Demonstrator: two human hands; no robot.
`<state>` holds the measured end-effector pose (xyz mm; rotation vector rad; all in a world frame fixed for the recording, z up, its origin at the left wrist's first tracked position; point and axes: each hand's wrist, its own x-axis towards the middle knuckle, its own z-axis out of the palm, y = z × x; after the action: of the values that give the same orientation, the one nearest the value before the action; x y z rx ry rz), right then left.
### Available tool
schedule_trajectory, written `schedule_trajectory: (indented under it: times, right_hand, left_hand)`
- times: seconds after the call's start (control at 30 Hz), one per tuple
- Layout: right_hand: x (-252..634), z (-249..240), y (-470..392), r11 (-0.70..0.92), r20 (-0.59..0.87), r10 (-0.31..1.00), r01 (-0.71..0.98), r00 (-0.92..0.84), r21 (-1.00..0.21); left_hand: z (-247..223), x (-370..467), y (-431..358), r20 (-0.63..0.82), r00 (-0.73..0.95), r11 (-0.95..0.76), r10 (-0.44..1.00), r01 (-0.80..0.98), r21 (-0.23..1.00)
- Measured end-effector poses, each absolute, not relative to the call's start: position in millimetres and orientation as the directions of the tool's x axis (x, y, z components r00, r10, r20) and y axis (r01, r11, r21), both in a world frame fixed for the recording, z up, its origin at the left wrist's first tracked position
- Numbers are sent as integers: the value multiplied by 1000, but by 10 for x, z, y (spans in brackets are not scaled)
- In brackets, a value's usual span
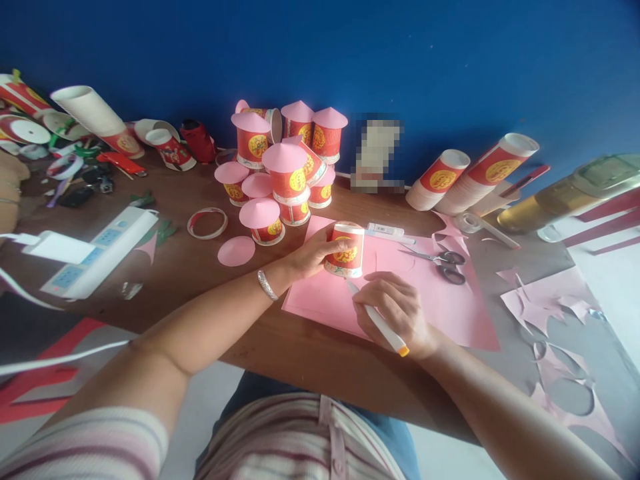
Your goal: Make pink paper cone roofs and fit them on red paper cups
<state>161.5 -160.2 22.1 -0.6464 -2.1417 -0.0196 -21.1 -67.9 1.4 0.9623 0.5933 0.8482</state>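
Note:
My left hand [320, 252] is closed around a red paper cup [346, 251] with a gold emblem, keeping it upright over a pink paper sheet [425, 313]. A white marker [384, 328] with a yellow end sits in the closed fingers of my right hand [395, 308]. Its tip is at the cup's lower edge; whether it touches the cup or the sheet I cannot tell. Scissors with dark handles [445, 259] lie on the sheet to the right. Beyond the sheet's far edge is a small white case [385, 230].
Several red cups with pink cone tops [285, 167] stand at the back. Stacked cups [480, 173] lean at the right rear, beside a gold bottle [555, 193]. A power strip [100, 250], tape roll [207, 223] and pink disc [236, 251] lie left; paper scraps [545, 307] lie right.

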Motion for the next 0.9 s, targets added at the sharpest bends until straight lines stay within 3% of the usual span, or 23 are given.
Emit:
schedule_trajectory:
  times: [0.37, 0.7, 0.9]
  right_hand:
    - [1623, 164, -1585, 850, 729, 516, 372, -449, -372]
    - [1556, 166, -1583, 878, 725, 476, 316, -498, -360]
    - [1608, 151, -1584, 859, 773, 482, 395, -412, -326]
  left_hand:
    - [-23, -223, -625, -43, 544, 342, 838, -461, 819]
    - [-19, -213, -685, -69, 571, 283, 818, -296, 912]
    - [-16, -215, -668, -53, 596, 287, 801, -305, 908]
